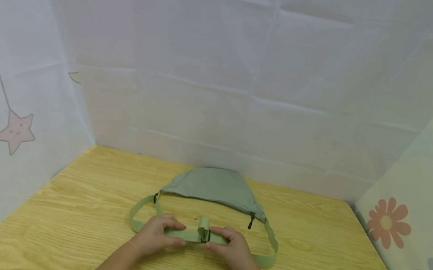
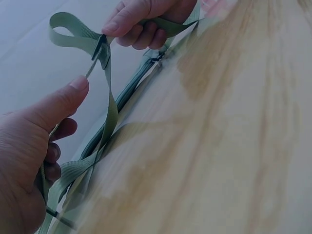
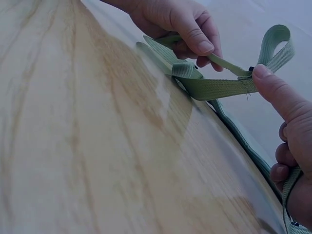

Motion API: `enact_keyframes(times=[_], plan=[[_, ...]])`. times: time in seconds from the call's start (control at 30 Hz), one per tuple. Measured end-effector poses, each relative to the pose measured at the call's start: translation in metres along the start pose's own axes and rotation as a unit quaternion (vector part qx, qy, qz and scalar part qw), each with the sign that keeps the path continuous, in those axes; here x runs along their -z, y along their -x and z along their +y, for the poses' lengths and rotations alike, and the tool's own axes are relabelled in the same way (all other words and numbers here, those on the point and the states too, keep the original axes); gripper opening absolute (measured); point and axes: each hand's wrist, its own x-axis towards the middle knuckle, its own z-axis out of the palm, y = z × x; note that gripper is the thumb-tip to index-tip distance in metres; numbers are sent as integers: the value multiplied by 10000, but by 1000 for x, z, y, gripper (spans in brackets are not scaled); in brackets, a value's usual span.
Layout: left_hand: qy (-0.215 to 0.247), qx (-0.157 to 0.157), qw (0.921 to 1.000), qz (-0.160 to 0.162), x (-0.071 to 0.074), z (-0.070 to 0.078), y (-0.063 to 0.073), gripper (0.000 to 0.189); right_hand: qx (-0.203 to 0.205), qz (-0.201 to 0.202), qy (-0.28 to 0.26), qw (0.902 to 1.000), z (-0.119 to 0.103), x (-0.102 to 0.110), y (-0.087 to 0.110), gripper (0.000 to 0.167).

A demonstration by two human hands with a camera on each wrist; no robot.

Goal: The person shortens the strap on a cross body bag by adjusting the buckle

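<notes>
A grey-green waist bag lies toward the back of the wooden table, its light green webbing strap looping forward to both hands. My left hand pinches the strap between thumb and curled fingers. At a small dark strap buckle, my right hand grips the webbing, its thumb right at the buckle. A loop of webbing stands up from the buckle between the hands. In the left wrist view, the strap also hangs slack below the buckle.
The wooden table reaches back to a pale cloth backdrop, with more printed cloth on both sides. A dark zipper pull hangs off the bag's right end. Another dark strap adjuster sits near its left end.
</notes>
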Motion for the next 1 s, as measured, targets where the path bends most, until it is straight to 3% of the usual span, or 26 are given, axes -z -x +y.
enact_keyframes(times=[0.5,1.0], plan=[[141,332,9992,170,14,-8,6,41,10,-16,-174,9998,1,2,-1,46],[122,356,9990,228,22,-16,10,37,87,17,-147,9999,4,5,-2,47]])
